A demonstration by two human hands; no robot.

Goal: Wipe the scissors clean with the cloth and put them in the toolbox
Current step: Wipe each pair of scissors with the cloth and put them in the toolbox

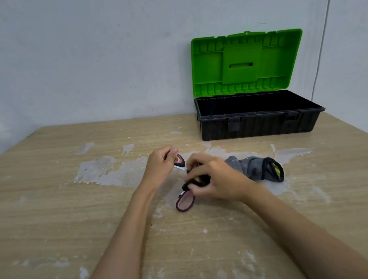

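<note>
The scissors point(185, 201) have black and pink handles and are spread apart on the table. My left hand point(160, 166) grips the upper handle. My right hand point(213, 180) holds a bunched end of the grey cloth point(255, 167) over the middle of the scissors, hiding the blades. The lower handle loop sticks out below my right hand. The rest of the cloth trails off to the right, ending in a black and yellow cuff. The toolbox point(259, 124) stands open at the back right, black base with a green lid upright, its inside dark.
The wooden table point(76, 209) has white worn patches across its middle. A pale wall rises just behind the table's far edge. A thin cable point(323, 46) runs down the wall to the right of the toolbox.
</note>
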